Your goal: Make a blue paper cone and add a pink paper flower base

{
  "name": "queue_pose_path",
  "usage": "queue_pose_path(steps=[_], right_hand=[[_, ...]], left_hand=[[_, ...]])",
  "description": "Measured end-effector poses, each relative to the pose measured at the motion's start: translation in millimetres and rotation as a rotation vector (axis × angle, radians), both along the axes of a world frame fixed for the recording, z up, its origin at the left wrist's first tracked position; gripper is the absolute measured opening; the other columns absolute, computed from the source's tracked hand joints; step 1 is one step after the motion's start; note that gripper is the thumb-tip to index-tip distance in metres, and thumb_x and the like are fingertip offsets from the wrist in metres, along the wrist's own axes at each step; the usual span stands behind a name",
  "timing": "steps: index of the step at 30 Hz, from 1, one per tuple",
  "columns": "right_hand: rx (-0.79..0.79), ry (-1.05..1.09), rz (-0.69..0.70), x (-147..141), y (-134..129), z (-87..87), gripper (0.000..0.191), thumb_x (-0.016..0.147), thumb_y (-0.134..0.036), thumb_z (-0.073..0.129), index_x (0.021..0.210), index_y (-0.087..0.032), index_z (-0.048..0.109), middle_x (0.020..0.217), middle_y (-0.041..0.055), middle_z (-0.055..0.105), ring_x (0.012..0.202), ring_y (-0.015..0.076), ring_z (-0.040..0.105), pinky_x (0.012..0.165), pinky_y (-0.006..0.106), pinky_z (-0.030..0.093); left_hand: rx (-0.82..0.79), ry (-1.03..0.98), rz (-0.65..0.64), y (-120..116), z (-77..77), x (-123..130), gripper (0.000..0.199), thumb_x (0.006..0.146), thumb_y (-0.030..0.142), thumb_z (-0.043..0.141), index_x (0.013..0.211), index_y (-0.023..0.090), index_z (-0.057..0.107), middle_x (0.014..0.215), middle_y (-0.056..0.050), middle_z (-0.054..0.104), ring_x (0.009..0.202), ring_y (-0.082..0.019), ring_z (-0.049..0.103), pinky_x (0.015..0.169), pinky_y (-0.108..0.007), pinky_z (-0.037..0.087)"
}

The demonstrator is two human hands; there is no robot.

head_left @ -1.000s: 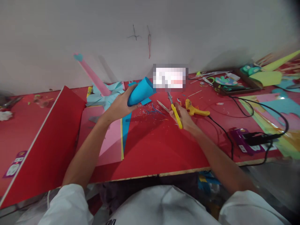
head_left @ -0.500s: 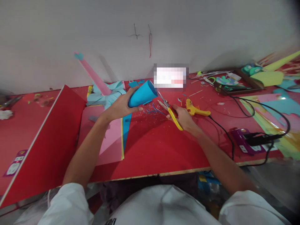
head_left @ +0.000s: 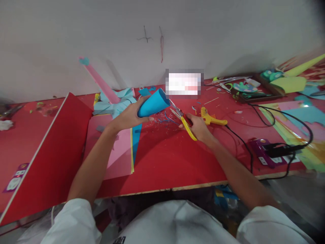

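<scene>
Blue card or stiff paper, rolled into a tube (head_left: 152,104), sits just above the middle of the frame with its open end tilted up to the right. From my remote seat I judge it very light, springy along its length but soft at the rim, so a hard squeeze would likely crease it. I would take hold around the broad outer wall, well back from the open end, with gentle pressure. My left hand (head_left: 132,115) has its fingers wrapped round the lower left part of the tube. My right hand (head_left: 199,128) grasps yellow-handled scissors (head_left: 189,129), their blades pointing up left at the tube's open end; I cannot tell whether the tips touch it.

Around them, I see paper scraps (head_left: 165,118) littering the bench (head_left: 165,169) below the tube. A yellow glue gun (head_left: 214,120) lies just right of my right hand, and its black cord (head_left: 241,142) curves down the right side, where a sleeve or wrist could snag. A stack of pink paper (head_left: 119,156) lies under my left forearm, and a red board (head_left: 58,149) stands slanted at lower left, limiting my room on that side.
</scene>
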State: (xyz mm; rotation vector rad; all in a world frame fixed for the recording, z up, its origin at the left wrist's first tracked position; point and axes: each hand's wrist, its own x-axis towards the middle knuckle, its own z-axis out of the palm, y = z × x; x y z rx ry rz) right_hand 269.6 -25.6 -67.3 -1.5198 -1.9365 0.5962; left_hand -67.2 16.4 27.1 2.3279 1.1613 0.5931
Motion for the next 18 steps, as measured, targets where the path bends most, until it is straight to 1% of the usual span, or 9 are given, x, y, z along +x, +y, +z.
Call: queue_pose_path(steps=[7, 10, 12, 14, 18], right_hand=[[0.030, 0.020, -0.033, -0.5, 0.0, -3.3, 0.066, 0.085, -0.089, 0.067, 0.075, -0.024, 0.057, 0.058, -0.0019, 0.045, 0.056, 0.0159, 0.040, 0.058, 0.033, 0.032], [0.045, 0.078, -0.027, 0.3, -0.5, -4.9, 0.068, 0.086, -0.091, 0.063, 0.078, -0.024, 0.058, 0.060, -0.0014, 0.045, 0.058, 0.0162, 0.039, 0.058, 0.034, 0.032], [0.044, 0.108, -0.021, 1.5, 0.0, -4.7, 0.068, 0.086, -0.092, 0.062, 0.080, -0.024, 0.058, 0.061, -0.0009, 0.047, 0.059, 0.0165, 0.040, 0.057, 0.034, 0.032], [0.037, 0.118, -0.017, 3.0, 1.1, -4.6, 0.067, 0.087, -0.091, 0.062, 0.080, -0.025, 0.056, 0.062, -0.0009, 0.048, 0.058, 0.0168, 0.040, 0.057, 0.034, 0.031], [0.017, 0.126, -0.008, 4.4, 3.1, -8.5, 0.062, 0.088, -0.086, 0.065, 0.078, -0.026, 0.052, 0.062, -0.0011, 0.048, 0.058, 0.0172, 0.043, 0.057, 0.035, 0.032]], left_hand=[[-0.042, -0.093, -0.030, 2.2, -3.0, -1.8, 0.106, 0.083, 0.084, 0.076, 0.165, 0.024, 0.048, 0.156, -0.019, 0.064, 0.132, -0.042, 0.069, 0.109, -0.052, 0.059], [-0.098, -0.147, -0.055, 3.4, -4.8, -4.2, 0.102, 0.083, 0.081, 0.080, 0.162, 0.025, 0.049, 0.147, -0.017, 0.067, 0.123, -0.037, 0.071, 0.100, -0.048, 0.062], [-0.122, -0.189, -0.066, 5.0, -6.0, -5.8, 0.094, 0.083, 0.078, 0.082, 0.155, 0.025, 0.052, 0.135, -0.014, 0.070, 0.112, -0.033, 0.073, 0.091, -0.044, 0.063], [-0.106, -0.215, -0.061, 7.2, -6.5, -6.7, 0.087, 0.083, 0.076, 0.084, 0.147, 0.024, 0.057, 0.125, -0.013, 0.071, 0.105, -0.031, 0.072, 0.086, -0.042, 0.063], [-0.020, -0.188, -0.040, 11.9, -5.2, -6.8, 0.079, 0.082, 0.079, 0.083, 0.131, 0.020, 0.066, 0.120, -0.013, 0.072, 0.110, -0.032, 0.070, 0.091, -0.043, 0.061]])
